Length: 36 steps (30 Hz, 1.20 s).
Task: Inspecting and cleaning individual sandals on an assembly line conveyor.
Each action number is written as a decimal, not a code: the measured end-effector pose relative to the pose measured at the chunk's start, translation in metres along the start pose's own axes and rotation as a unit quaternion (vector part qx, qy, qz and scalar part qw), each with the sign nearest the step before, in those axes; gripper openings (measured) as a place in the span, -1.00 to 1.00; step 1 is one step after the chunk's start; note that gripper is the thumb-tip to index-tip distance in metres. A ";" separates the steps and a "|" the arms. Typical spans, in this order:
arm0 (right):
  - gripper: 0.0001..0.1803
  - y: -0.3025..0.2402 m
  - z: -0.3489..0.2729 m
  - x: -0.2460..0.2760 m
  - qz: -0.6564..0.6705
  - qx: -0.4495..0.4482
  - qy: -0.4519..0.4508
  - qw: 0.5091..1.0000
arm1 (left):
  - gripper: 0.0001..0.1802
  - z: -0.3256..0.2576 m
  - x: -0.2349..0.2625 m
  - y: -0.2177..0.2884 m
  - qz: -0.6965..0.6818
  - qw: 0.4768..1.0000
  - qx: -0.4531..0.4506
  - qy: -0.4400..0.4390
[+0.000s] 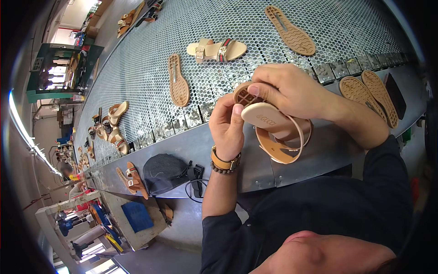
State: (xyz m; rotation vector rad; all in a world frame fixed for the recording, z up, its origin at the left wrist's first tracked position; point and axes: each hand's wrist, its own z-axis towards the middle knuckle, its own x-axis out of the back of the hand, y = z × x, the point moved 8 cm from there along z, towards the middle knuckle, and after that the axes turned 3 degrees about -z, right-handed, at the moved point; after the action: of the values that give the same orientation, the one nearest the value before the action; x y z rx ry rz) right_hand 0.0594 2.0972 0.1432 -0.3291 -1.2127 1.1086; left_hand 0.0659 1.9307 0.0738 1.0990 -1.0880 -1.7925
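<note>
Between my two hands is a tan sandal (269,122) with a cream footbed and loose straps hanging toward me. A brown outsole (245,97) with a grid-patterned heel is held against its heel end. My left hand (226,128) grips the near-left edge, its thumb on the heel where the two parts meet. From the right, my right hand (289,91) closes over the outsole, thumb pressed by the grid. Most of the outsole is hidden behind the sandal and my right hand.
A perforated metal conveyor (150,82) carries two loose outsoles and a cream buckled sandal (216,51); several more sandals stand farther left. On the metal ledge lie a brown sandal (132,180), a black mesh cap (165,173) and, at right, outsoles (380,93).
</note>
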 end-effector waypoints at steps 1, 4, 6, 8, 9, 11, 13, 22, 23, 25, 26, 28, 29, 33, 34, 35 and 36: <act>-0.65 0.003 -0.002 -0.006 0.003 -0.023 -0.033 0.999 | -0.76 0.001 -0.001 0.004 0.018 1.000 -0.018 0.001; -0.61 0.010 -0.007 -0.015 0.035 -0.022 -0.064 0.997 | -0.74 0.000 -0.001 0.001 -0.009 0.999 0.015 -0.029; -0.59 0.021 -0.006 -0.019 0.149 -0.055 -0.117 0.980 | -0.72 0.000 -0.002 -0.002 -0.037 0.999 0.024 -0.025; -0.57 0.031 -0.009 -0.026 0.260 -0.090 -0.166 0.947 | -0.71 0.000 -0.007 -0.013 -0.137 0.988 0.060 -0.036; -0.55 0.036 -0.009 -0.026 0.255 -0.088 -0.154 0.951 | -0.65 -0.001 -0.012 -0.018 -0.177 0.980 0.092 -0.026; -0.57 0.046 -0.009 -0.027 0.264 -0.118 -0.172 0.942 | -0.61 0.001 -0.014 -0.024 -0.191 0.975 0.110 -0.040; -0.58 0.050 -0.005 -0.016 0.249 -0.134 -0.157 0.946 | -0.44 0.004 -0.018 -0.027 -0.168 0.978 0.113 -0.048; -0.59 -0.051 -0.030 0.048 -0.180 0.107 -0.044 0.977 | -0.27 0.005 -0.041 -0.022 -0.232 0.956 0.155 -0.088; -0.58 -0.053 -0.034 0.044 -0.196 0.067 -0.031 0.978 | -0.26 0.005 -0.041 -0.021 -0.236 0.958 0.140 -0.086; -0.49 -0.054 -0.038 0.040 -0.222 0.034 -0.003 0.974 | -0.22 0.004 -0.041 -0.021 -0.237 0.961 0.126 -0.072; -0.49 -0.054 -0.038 0.041 -0.224 0.033 -0.004 0.974 | -0.22 0.004 -0.044 -0.021 -0.239 0.960 0.126 -0.072; -0.33 -0.046 -0.040 0.037 -0.219 -0.011 -0.045 0.975 | -0.20 0.003 -0.045 -0.025 -0.246 0.959 0.132 -0.054; -0.33 -0.047 -0.040 0.038 -0.218 -0.009 -0.045 0.975 | -0.20 0.003 -0.047 -0.024 -0.244 0.959 0.131 -0.052; -0.41 -0.046 -0.042 0.039 -0.220 0.016 -0.036 0.975 | -0.19 0.003 -0.054 -0.028 -0.244 0.959 0.136 -0.054; -0.50 -0.048 -0.042 0.041 -0.236 0.035 -0.016 0.971 | -0.19 0.004 -0.055 -0.029 -0.240 0.960 0.135 -0.052; -0.50 -0.048 -0.043 0.041 -0.236 0.036 -0.017 0.971 | -0.19 0.004 -0.056 -0.030 -0.241 0.960 0.134 -0.051; -0.53 -0.047 -0.044 0.042 -0.226 0.034 -0.016 0.973 | -0.19 0.004 -0.056 -0.031 -0.244 0.960 0.131 -0.049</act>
State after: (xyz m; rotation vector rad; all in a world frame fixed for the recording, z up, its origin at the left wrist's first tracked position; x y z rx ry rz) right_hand 0.1180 2.1235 0.1848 0.0226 -1.2001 0.7570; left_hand 0.0768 1.9928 0.0620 1.5571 -1.2130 -2.1424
